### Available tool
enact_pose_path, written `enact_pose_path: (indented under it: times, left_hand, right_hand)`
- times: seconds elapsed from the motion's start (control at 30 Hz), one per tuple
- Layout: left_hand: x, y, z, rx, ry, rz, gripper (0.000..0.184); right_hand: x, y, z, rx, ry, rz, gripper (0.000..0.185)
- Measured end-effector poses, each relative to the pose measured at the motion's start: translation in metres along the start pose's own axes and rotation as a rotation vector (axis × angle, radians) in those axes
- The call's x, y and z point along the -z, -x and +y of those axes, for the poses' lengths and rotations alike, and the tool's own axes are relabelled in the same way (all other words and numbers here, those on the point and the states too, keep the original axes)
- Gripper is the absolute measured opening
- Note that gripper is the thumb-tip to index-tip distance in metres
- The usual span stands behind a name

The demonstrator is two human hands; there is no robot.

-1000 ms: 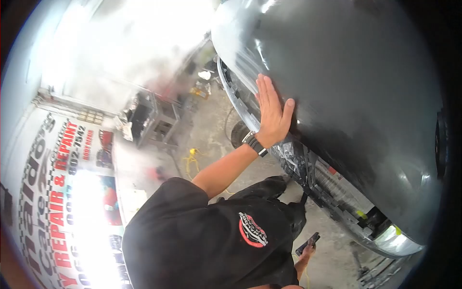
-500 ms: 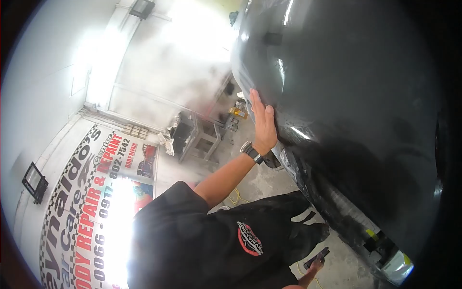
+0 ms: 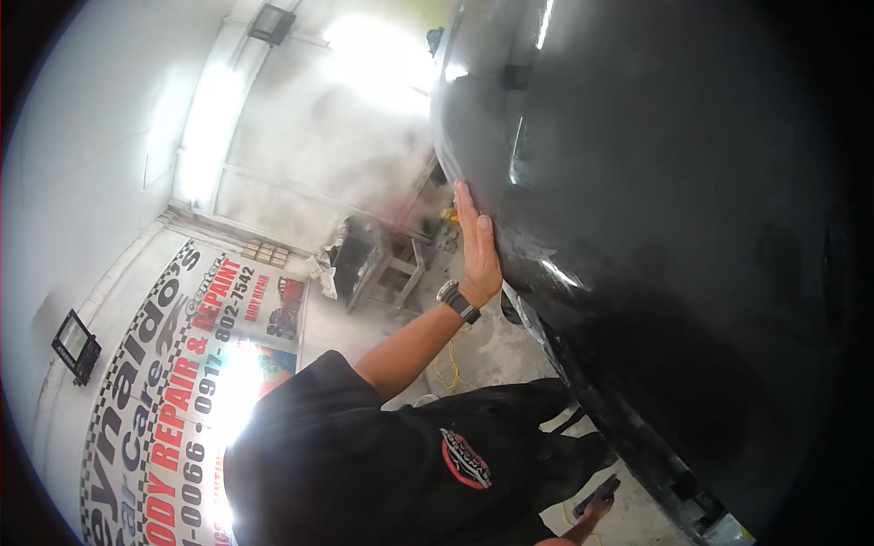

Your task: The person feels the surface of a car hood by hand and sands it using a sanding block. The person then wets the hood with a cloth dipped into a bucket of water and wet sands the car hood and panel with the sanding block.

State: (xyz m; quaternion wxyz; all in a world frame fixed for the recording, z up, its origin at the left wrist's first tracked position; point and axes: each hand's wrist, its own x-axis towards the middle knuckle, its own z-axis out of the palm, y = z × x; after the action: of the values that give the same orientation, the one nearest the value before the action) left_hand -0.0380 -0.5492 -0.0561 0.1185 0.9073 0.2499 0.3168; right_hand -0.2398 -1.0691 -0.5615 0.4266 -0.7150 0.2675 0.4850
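My left hand (image 3: 478,250), with a dark wristwatch (image 3: 458,302) on its wrist, lies flat along the edge of a large dark grey car body panel (image 3: 655,209). Its fingers are stretched out and its palm rests against the panel. Low in the view, my right hand (image 3: 598,510) is closed around a black, elongated block-like object (image 3: 596,497), whose exact kind I cannot make out. Dull grey and glossy patches show on the panel. A narrow strip of dark lower bodywork (image 3: 628,437) runs beneath its edge.
The view is turned sideways. A grey workbench (image 3: 387,273) with items on it stands by the far wall. A yellow cord (image 3: 451,364) lies on the concrete floor (image 3: 510,364). A printed banner (image 3: 173,409) and a floodlight (image 3: 76,346) are on the left.
The view has shifted slightly, so my left hand and the panel edge appear a little further left and lower. My left hand stays on the panel; my right hand keeps hold of the black object.
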Motion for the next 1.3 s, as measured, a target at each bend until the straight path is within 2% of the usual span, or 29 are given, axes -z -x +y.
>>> enact_pose_path:
  times: [0.1,0.2,0.23,0.47,0.53,0.63,0.7,0.83,0.87,0.9,1.0,1.1,1.2,1.3]
  left_hand:
    - [-0.003,0.000,-0.004,-0.019,-0.005,0.025,0.075]
    - [0.000,0.002,0.004,0.033,0.055,0.008,0.077]
    - [0.001,0.005,0.005,0.037,0.070,0.011,0.078]
    - [0.010,-0.002,-0.010,0.026,0.185,-0.052,0.087]
    - [0.017,-0.015,-0.037,-0.007,0.180,-0.062,0.090]
    - [0.018,-0.057,-0.096,-0.055,0.176,-0.021,0.095]
    - [0.020,-0.089,-0.141,-0.074,0.181,0.036,0.101]
    - [0.021,-0.149,-0.234,0.032,0.237,0.113,0.097]
    - [0.022,-0.160,-0.254,0.042,0.232,0.107,0.097]
    - [0.023,-0.172,-0.273,0.049,0.226,0.104,0.097]
    - [0.021,-0.204,-0.316,0.071,0.221,0.102,0.097]
    - [0.018,-0.238,-0.354,0.134,0.239,0.092,0.096]
    - [0.014,-0.255,-0.378,0.175,0.258,0.076,0.095]
    - [0.011,-0.264,-0.389,0.211,0.263,0.065,0.093]
  right_hand:
    - [0.006,0.006,-0.006,0.014,0.010,0.024,0.065]
    - [0.007,0.008,-0.010,-0.020,-0.115,0.060,0.061]
    - [0.005,0.002,0.001,0.116,-0.047,0.105,0.060]
    - [-0.017,0.121,-0.133,0.404,0.108,0.055,0.056]
    - [-0.037,0.151,-0.166,0.516,0.238,0.058,0.056]
    - [-0.079,0.218,-0.217,0.585,0.205,-0.008,0.061]
    - [-0.114,0.269,-0.243,0.666,0.268,0.039,0.064]
    - [-0.202,0.324,-0.276,0.860,0.236,0.138,0.069]
    - [-0.223,0.363,-0.301,0.782,0.198,0.096,0.071]
    - [-0.237,0.373,-0.305,0.834,0.220,0.125,0.071]
    - [-0.265,0.404,-0.330,0.950,0.230,0.161,0.072]
    - [-0.280,0.439,-0.379,1.160,0.471,0.379,0.072]
    - [-0.307,0.476,-0.455,1.241,0.561,0.440,0.075]
    - [-0.337,0.464,-0.534,1.494,0.717,0.557,0.076]
